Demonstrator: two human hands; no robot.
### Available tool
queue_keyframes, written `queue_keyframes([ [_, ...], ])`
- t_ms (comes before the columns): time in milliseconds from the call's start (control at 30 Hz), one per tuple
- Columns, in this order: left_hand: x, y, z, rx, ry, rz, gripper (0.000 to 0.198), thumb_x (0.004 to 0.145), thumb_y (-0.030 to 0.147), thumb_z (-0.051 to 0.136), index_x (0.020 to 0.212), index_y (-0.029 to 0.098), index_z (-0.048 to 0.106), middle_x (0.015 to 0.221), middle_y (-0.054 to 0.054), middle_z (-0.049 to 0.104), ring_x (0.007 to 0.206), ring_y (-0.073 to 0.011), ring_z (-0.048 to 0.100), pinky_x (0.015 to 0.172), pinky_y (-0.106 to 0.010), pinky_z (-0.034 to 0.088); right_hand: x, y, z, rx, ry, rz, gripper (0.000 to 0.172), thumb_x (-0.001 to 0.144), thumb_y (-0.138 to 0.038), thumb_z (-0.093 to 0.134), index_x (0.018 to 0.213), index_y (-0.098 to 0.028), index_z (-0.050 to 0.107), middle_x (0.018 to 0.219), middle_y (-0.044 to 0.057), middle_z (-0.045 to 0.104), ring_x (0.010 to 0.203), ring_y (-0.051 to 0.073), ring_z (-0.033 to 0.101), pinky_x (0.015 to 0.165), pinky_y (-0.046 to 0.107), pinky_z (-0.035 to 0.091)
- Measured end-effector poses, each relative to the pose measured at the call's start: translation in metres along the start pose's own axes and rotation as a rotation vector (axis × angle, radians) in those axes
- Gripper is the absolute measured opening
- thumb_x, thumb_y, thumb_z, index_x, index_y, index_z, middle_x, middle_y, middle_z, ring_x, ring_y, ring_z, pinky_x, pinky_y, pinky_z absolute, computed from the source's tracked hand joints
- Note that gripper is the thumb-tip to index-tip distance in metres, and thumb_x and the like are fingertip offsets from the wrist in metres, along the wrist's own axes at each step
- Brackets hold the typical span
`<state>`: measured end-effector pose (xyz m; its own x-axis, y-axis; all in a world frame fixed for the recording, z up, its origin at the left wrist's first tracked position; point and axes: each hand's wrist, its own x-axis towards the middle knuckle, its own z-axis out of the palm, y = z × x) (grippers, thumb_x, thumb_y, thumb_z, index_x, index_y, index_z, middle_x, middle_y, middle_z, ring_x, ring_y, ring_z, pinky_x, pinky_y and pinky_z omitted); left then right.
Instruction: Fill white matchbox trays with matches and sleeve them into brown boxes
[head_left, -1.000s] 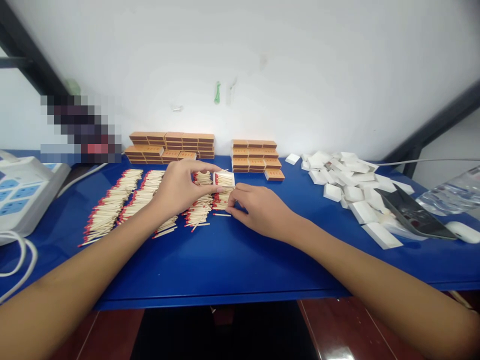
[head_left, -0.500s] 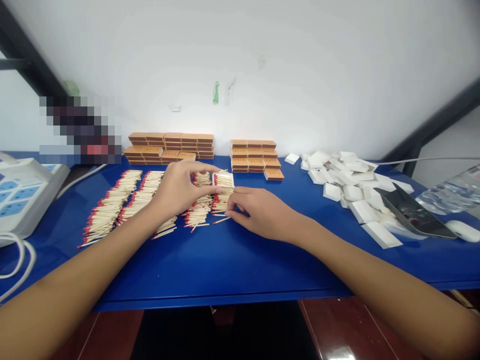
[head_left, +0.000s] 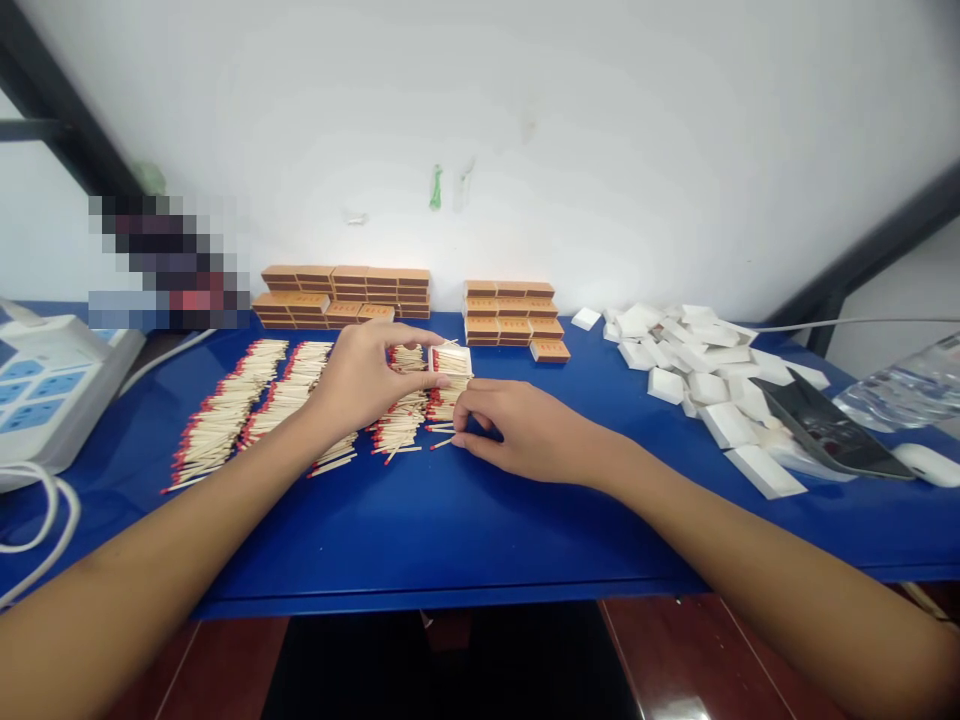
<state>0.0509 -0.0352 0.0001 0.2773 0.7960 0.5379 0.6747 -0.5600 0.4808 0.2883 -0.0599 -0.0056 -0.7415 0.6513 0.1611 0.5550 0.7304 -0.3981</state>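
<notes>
My left hand grips a white matchbox tray between thumb and fingers, and red-tipped matches lie inside it. Just below the tray, my right hand is closed in a pinch at the end of a single match. That match lies at the lower end of a row of loose matches. Another row of matches runs close by on the left, beside my left thumb. My left hand and forearm partly hide a third row.
Closed orange-brown matchboxes stand in a left stack and a right stack by the wall. White empty trays are heaped on the right, near a dark phone and white mouse. A power strip sits left.
The whole view has shifted very slightly. Both hands keep nearly the same places; my right fingertips sit a little lower, still at the match.
</notes>
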Motion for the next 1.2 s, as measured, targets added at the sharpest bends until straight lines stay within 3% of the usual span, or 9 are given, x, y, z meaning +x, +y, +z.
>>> queue_keyframes([
  [400,0.001,0.0,-0.001,0.006,0.004,-0.01,0.037,0.081,0.052,0.091,0.109,0.027,0.087,0.111,-0.005,0.085,0.104,-0.0299,0.077,0.094,-0.041,0.058,0.001,0.0,0.004,-0.016,0.029,0.053,0.007,0.1,-0.017,0.068,0.093,-0.018,0.066,0.091,0.002,0.065,0.079,0.015,0.054,0.071,0.029,0.037],
  [667,0.001,-0.002,-0.001,-0.014,-0.006,0.002,0.041,0.083,0.057,0.088,0.111,0.027,0.087,0.11,-0.006,0.085,0.102,-0.0291,0.077,0.093,-0.04,0.058,0.003,0.001,0.002,0.0,-0.044,0.096,0.01,0.105,-0.018,0.064,0.097,-0.018,0.068,0.095,0.004,0.066,0.083,0.017,0.057,0.073,0.029,0.037],
  [767,0.001,-0.002,-0.002,-0.006,-0.021,-0.013,0.04,0.081,0.054,0.09,0.11,0.026,0.087,0.111,-0.006,0.085,0.103,-0.0294,0.077,0.094,-0.04,0.058,0.002,0.005,-0.003,0.01,0.02,0.063,0.009,0.105,-0.019,0.063,0.097,-0.018,0.066,0.096,0.004,0.064,0.082,0.016,0.055,0.073,0.029,0.037],
  [1000,0.0,-0.001,0.001,-0.005,-0.038,-0.021,0.041,0.079,0.051,0.092,0.113,0.028,0.087,0.106,-0.006,0.084,0.094,-0.0269,0.075,0.087,-0.038,0.057,0.006,0.02,-0.009,-0.054,0.321,0.091,0.008,0.103,-0.021,0.063,0.096,-0.018,0.064,0.09,0.003,0.06,0.077,0.017,0.051,0.071,0.029,0.035],
  [1200,-0.003,0.0,0.004,-0.082,-0.037,0.016,0.044,0.076,0.05,0.095,0.112,0.027,0.087,0.104,-0.006,0.084,0.091,-0.0245,0.073,0.08,-0.035,0.055,0.007,0.02,-0.005,-0.079,0.37,0.104,0.008,0.103,-0.02,0.061,0.096,-0.018,0.065,0.091,0.003,0.06,0.074,0.016,0.05,0.071,0.03,0.035],
])
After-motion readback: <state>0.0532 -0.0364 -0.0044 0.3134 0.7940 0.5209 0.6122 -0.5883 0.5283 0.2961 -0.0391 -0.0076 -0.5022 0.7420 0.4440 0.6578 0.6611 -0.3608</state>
